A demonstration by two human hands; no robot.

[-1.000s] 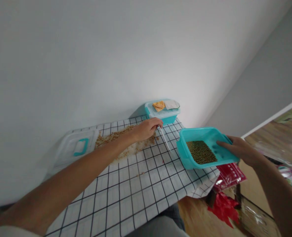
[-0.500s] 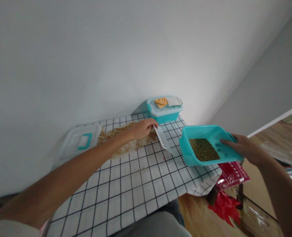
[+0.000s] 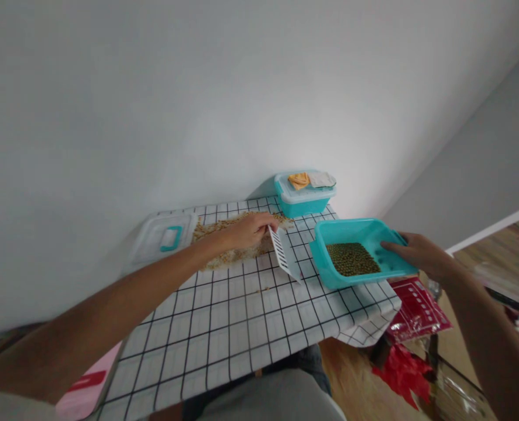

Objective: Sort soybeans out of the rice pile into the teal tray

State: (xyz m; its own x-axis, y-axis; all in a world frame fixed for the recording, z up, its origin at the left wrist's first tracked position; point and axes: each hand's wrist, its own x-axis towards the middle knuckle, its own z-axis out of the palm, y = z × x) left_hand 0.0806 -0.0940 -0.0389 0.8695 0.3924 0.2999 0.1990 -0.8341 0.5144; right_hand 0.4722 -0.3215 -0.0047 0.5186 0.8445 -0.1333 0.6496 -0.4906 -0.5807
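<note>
My left hand (image 3: 255,229) is closed on one end of a flat white plastic piece with a row of slots (image 3: 284,255). It is tilted over the checked cloth at the right end of a spread of pale tan grains (image 3: 224,257), partly hidden by my left arm. My right hand (image 3: 415,252) grips the far right rim of a teal plastic bin (image 3: 351,224), thumb inside and fingers hidden beneath. Green beans (image 3: 353,259) lie gathered in the left part of the bin. The bin is over the right edge of the table, just right of the slotted piece.
A lidded teal box (image 3: 305,207) stands against the wall, with a yellow cloth (image 3: 299,180) and a whitish cloth (image 3: 322,179) on top. A clear lid with a teal handle (image 3: 170,238) lies at left. Red packaging (image 3: 419,310) and a red bag (image 3: 402,371) are below the table's right side.
The view has shifted, so the table things appear farther right. The teal bin has moved left toward the slotted piece, and my left hand has drawn that piece slightly left and nearer me.
</note>
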